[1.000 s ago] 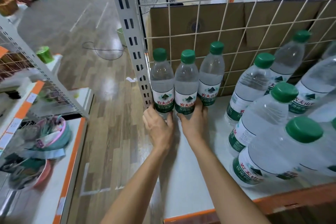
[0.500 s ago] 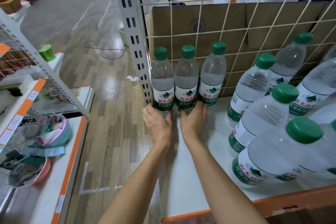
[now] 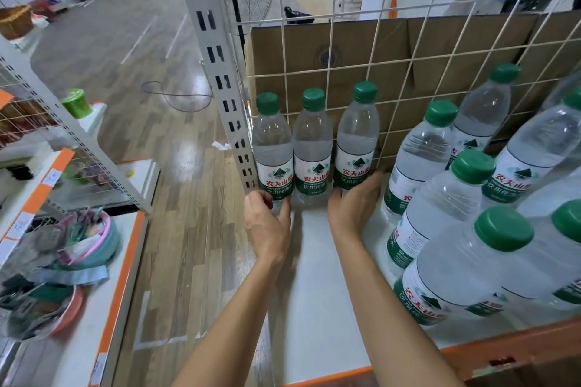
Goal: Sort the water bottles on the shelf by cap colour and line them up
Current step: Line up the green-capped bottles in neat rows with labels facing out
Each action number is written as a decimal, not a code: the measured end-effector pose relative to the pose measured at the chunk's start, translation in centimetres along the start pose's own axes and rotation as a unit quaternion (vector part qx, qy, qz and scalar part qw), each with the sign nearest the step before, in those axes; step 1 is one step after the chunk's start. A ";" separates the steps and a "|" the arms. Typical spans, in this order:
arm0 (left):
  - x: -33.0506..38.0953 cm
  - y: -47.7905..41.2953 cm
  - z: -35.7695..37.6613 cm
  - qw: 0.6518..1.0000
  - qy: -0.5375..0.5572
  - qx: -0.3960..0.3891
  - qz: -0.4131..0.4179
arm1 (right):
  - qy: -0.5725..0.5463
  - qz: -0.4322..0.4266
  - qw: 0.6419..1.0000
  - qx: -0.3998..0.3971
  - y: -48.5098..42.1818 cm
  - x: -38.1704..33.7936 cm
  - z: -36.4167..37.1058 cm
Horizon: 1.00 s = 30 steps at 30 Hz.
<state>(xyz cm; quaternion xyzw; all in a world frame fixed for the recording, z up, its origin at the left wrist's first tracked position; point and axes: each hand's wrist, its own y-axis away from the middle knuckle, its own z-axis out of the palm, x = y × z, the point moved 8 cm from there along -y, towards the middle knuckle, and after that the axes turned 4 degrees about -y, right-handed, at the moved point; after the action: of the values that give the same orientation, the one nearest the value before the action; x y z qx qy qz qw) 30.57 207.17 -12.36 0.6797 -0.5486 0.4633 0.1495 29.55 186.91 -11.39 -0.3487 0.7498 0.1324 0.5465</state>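
three green-capped bottles stood upright in a row at the back left corner of the white shelf [image 3: 317,276], against the wire grid [image 3: 371,50], with a cardboard box [image 3: 345,41] behind the grid. the left bottle [image 3: 273,148] stood just beside the grey post [image 3: 217,72] and touched the middle bottle [image 3: 312,148]. the third bottle [image 3: 356,141] stood just beside the middle one.

the left hand [image 3: 267,220] gripped the bottom of the left bottle, fingers curled round it on the post side and thumb on the other. the right hand [image 3: 355,201] held the foot of the third bottle, thumb in front on its left and fingers reaching round its right side, only lightly bent. nothing touched the middle bottle but its neighbour.

the other bottles [image 3: 418,151], all with green caps, stood bunched in no clear line on the right of the shelf, the nearest one close to the right hand's fingers.
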 end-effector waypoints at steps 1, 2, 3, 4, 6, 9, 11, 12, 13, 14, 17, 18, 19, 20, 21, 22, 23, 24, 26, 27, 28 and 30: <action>-0.1 0.0 0.1 1.000 0.003 -0.004 -0.002 | -0.015 0.018 1.000 -0.010 -0.2 0.4 0.2; -0.2 0.0 0.1 1.000 0.009 -0.008 -0.004 | -0.031 0.031 0.999 -0.018 -0.3 0.7 0.4; -0.3 0.0 0.1 1.000 0.013 -0.010 -0.006 | -0.043 0.034 0.998 -0.018 -0.4 0.9 0.5; -0.3 0.0 0.1 1.000 0.016 -0.011 -0.007 | -0.052 0.030 0.998 -0.016 -0.5 1.1 0.5; -0.3 0.1 0.1 1.000 0.019 -0.012 -0.010 | -0.061 0.028 0.998 -0.016 -0.7 1.4 0.5; -0.4 0.0 0.3 1.000 0.017 -0.015 -0.017 | -0.067 0.038 0.997 -0.025 -1.0 1.8 0.6; -0.5 0.0 0.3 1.000 0.016 -0.015 -0.022 | -0.071 0.031 0.997 -0.030 -1.0 1.6 0.6; -0.5 0.0 0.3 0.999 0.018 -0.015 -0.022 | -0.074 0.027 0.996 -0.032 -0.9 1.6 0.6; -0.5 0.0 0.3 0.999 0.020 -0.015 -0.020 | -0.077 0.026 0.996 -0.033 -0.7 1.5 0.6; -0.5 0.0 0.3 0.999 0.021 -0.016 -0.019 | -0.079 0.026 0.996 -0.034 -0.6 1.5 0.6; -0.5 0.0 0.2 1.000 0.016 -0.016 -0.015 | -0.077 0.025 0.996 -0.034 -0.6 1.5 0.7; -0.5 0.0 0.3 1.000 0.016 -0.016 -0.014 | -0.076 0.025 0.996 -0.035 -0.6 1.5 0.7; -0.5 0.0 0.3 1.000 0.017 -0.017 -0.014 | -0.075 0.028 0.996 -0.038 -0.6 1.5 0.8; -0.5 0.0 0.3 1.000 0.017 -0.018 -0.014 | -0.076 0.031 0.996 -0.038 -0.6 1.6 0.8; -0.5 0.0 0.2 1.000 0.017 -0.018 -0.014 | -0.075 0.034 0.996 -0.038 -0.5 1.6 0.9; -0.5 0.1 0.2 1.000 0.017 -0.018 -0.015 | -0.074 0.037 0.996 -0.040 -0.5 1.6 0.9; -0.5 0.1 0.2 1.000 0.016 -0.020 -0.017 | -0.070 0.038 0.996 -0.044 -0.5 1.5 0.9; -0.6 0.2 0.2 0.999 0.015 -0.021 -0.020 | -0.066 0.040 0.996 -0.047 -0.5 1.6 1.0; -0.6 0.2 0.1 0.999 0.016 -0.022 -0.024 | -0.066 0.048 0.995 -0.057 -0.2 1.5 1.0; -0.6 0.1 0.0 0.999 0.017 -0.020 -0.024 | -0.067 0.050 0.995 -0.061 0.3 1.2 0.8; -0.5 0.1 -0.1 1.000 0.020 -0.015 -0.018 | -0.064 0.049 0.995 -0.065 0.9 0.9 0.6; 0.4 0.2 -0.5 1.000 0.022 -0.008 0.021 | -0.035 0.018 0.996 -0.083 3.0 -0.5 0.0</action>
<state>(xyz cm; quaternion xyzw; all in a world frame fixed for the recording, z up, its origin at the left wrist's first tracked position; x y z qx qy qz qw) 30.13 207.16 -11.84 0.6566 -0.5630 0.4765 0.1575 27.64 189.25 -11.50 -0.3742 0.7228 0.2161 0.5393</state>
